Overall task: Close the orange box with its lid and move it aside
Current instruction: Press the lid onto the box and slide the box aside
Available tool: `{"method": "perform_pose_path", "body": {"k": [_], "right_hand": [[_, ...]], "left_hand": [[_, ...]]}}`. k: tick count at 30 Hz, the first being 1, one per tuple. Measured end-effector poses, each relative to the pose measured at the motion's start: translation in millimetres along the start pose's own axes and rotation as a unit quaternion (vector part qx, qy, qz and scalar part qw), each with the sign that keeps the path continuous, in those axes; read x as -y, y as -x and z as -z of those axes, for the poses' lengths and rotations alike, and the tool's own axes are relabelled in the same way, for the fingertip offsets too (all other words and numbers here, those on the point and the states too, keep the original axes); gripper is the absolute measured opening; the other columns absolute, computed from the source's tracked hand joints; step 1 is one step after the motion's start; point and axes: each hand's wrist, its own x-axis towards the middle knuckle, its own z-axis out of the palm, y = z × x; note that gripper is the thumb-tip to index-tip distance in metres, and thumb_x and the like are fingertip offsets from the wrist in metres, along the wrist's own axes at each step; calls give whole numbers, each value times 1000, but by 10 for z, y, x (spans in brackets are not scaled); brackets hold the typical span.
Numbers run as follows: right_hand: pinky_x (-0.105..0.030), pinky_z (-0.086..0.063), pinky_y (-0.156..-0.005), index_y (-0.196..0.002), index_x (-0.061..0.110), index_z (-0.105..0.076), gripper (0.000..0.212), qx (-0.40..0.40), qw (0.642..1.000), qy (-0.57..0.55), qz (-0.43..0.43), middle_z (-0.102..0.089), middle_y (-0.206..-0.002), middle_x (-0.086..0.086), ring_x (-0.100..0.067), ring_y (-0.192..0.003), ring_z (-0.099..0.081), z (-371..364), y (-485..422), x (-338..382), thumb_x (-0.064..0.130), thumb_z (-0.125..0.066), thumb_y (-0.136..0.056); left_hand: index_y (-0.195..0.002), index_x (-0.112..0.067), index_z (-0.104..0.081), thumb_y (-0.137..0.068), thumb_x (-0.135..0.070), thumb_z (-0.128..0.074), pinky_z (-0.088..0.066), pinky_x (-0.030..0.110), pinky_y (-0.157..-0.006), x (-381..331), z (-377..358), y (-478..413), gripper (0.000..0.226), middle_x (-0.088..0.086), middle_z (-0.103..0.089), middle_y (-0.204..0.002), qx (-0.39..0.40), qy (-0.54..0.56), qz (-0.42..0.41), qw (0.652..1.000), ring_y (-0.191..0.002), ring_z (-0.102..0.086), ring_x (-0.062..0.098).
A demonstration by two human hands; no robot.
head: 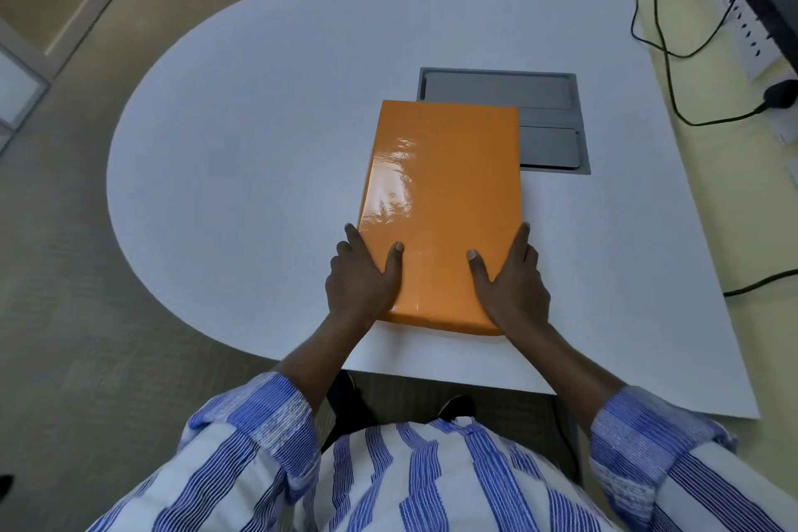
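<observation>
Your left hand (360,279) and right hand (514,283) gripped the near end of the orange box (440,207), one on each long side. The lid was already on, its glossy top showing a streak of glare beyond your thumbs.

Your left fingers (354,235) ran spread along the box's left edge, with the thumb lying on top of the lid; your right fingers (521,235) lay close together along the right edge, again with the thumb pressed onto the lid. So each hand was clamped around a side of the box, thumb above and fingers against the wall.

The box rested flat on the pale worktop (259,121), stretching away from your fingertips. Its far end overlapped the near left corner of a grey recessed panel (552,121) set into the worktop, which lay beyond and to the right of your right fingers.

Well out to the right of your right hand, black cables (667,52) trailed across the yellowish floor beside a white power strip (751,30). Your blue-and-white striped sleeves (254,423) were rolled back above the wrists.
</observation>
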Motion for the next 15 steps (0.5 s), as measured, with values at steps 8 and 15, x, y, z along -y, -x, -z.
{"method": "perform_pose_path", "body": {"k": [8,15], "right_hand": [[-57,-35,-108,-158,17,-3,96,-25,999,32,19,-13,-165,-17,-40,-146,-27,104,-644,317,72,-41,-90],[-63,-19,-117,-158,18,-12,91,1,989,127,73,-2,-167,-16,-42,-151,-8,37,-1380,684,74,-33,-90]], "left_hand": [[-162,-17,-7,-91,-76,-37,-44,56,-106,-212,132,-537,98,18,-35,-159,19,-21,-72,997,-140,-44,40],[-163,-15,-4,-97,-70,-33,-29,59,-118,-678,177,-1382,91,15,5,-171,54,-79,-168,981,-157,-8,40]]}}
